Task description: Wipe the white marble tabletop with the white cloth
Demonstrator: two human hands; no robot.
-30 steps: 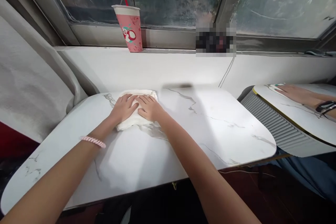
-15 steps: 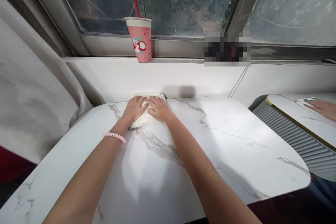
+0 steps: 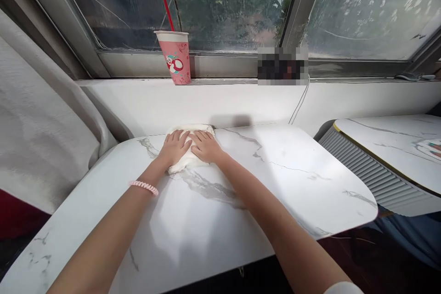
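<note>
A crumpled white cloth [image 3: 188, 161] lies on the white marble-patterned table [image 3: 296, 183], close to the wall side. My left hand [image 3: 174, 148] rests flat on the left part of it, palm down with the fingers stretched out. Beside it, my right hand [image 3: 206, 147] presses flat on the cloth's right part, fingers also extended. The two thumbs point toward each other with a small gap between them. A pink coiled band [image 3: 144, 187] circles my left wrist. The cloth under my palms is hidden.
On the window ledge stands a pink paper cup [image 3: 175, 59] with a red straw. A blurred-out dark object [image 3: 282, 66] sits further right, with a thin cord. A grey curtain [image 3: 44, 115] hangs at left. Another person's hand [image 3: 436, 148] touches a second table [image 3: 389, 131] at right.
The view has turned slightly to the right. My hands stay flat on the cloth, close to the same spot. The other person's hand shows less at the right edge.
</note>
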